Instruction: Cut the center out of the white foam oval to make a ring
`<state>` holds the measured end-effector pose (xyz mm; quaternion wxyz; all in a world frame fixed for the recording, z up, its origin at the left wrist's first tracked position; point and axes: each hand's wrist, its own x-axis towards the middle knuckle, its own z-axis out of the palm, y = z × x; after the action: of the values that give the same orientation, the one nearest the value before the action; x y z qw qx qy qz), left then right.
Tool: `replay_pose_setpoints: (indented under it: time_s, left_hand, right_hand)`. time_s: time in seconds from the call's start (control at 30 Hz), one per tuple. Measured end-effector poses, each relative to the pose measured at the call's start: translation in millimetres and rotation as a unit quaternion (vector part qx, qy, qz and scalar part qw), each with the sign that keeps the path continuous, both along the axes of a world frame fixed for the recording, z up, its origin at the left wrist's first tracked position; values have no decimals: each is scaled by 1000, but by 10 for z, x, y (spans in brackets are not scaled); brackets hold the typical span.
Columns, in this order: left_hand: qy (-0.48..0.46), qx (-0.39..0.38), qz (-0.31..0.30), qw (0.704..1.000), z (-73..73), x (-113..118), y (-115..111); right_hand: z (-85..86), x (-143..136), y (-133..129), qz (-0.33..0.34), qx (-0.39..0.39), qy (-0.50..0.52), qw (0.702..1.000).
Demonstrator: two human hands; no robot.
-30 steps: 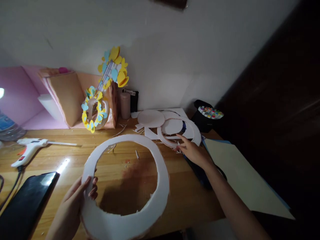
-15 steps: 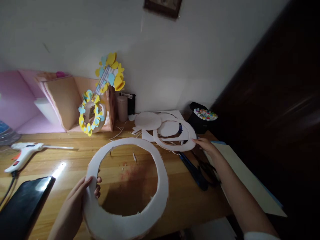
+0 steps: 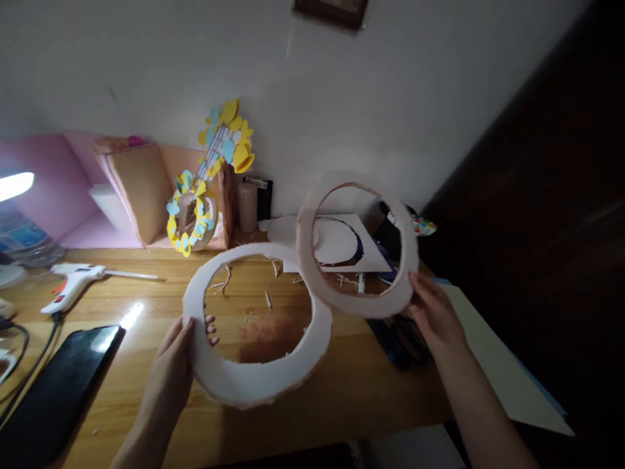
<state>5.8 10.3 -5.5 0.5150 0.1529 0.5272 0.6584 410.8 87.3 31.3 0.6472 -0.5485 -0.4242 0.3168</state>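
Note:
A large white ring [image 3: 258, 381] is held above the desk by my left hand [image 3: 178, 352], its thumb in front and fingertips curled through the opening. My right hand [image 3: 434, 309] pinches a smaller, thinner white ring [image 3: 356, 304] at its lower right edge. That ring is raised and tilted up toward me, and its lower left side overlaps the upper right of the large ring. Whether the two rings touch is unclear. Behind the smaller ring lie white cut sheets [image 3: 336, 242] with round shapes.
On the wooden desk [image 3: 161, 404] are a glue gun [image 3: 75, 283], a dark phone [image 3: 63, 384], dark-handled tools [image 3: 398, 345] and foam scraps. A flower-covered ornament [image 3: 190, 218] stands before pink boards [image 3: 49, 189]. Pale sheets [image 3: 498, 358] lie on the right.
My right hand has lifted the smaller ring off the sheets and tilted it upright, nearer the large ring. My left hand has raised the large ring slightly. The view has shifted a little.

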Motion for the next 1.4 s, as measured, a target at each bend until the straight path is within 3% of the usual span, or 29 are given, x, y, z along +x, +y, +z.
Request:
replay_pose_setpoints:
  time_s: [0.1, 0.27, 0.47, 0.7, 0.87, 1.07, 1.4]
  left_hand:
    - [-4, 56, 15, 998, 102, 178, 10]
    - [-8, 69, -23, 997, 185, 250, -18]
    - [-31, 77, -86, 993, 194, 217, -64]
    - [-24, 73, -98, 992, 152, 253, -81]
    - [9, 77, -49, 996, 97, 324, -61]
    - [42, 101, -45, 993, 114, 335, -46]
    - [59, 101, -51, 992, 106, 309, -63]
  right_hand:
    - [-255, -474, -227, 114, -99, 56, 987]
    - [-495, -853, -450, 106, -136, 18, 985]
    - [-411, -856, -404, 138, -154, -92, 974]
    - [-399, -911, -325, 95, -106, -159, 977]
    - [-523, -959, -327, 124, -114, -112, 979]
    - [-579, -980, -334, 164, -104, -26, 981]
    - [-613, -975, -324, 146, -91, 18, 985]
